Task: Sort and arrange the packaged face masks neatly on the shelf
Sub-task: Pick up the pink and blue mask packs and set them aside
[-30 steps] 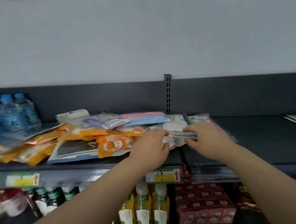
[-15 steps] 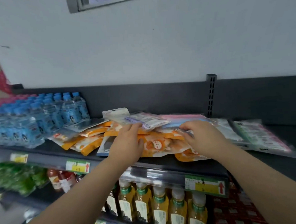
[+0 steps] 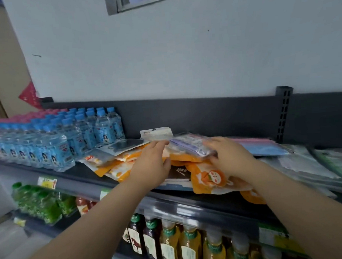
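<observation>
You work in soft, rather dim, even light: the pale wall (image 3: 182,59) above the shelf (image 3: 83,173) is the brightest part, tinted cool blue, and no hard shadows show. Below the shelf the bottled drinks (image 3: 190,245) sit in deeper shade. Faint glare streaks the clear packets (image 3: 310,161) at the shelf's right end. Your right hand (image 3: 233,159) smears with motion blur at its fingertips; your left hand (image 3: 152,166) is slightly sharper. The wide lens bows the shelf's front edge, and the water bottles (image 3: 48,143) at its left end go soft.
</observation>
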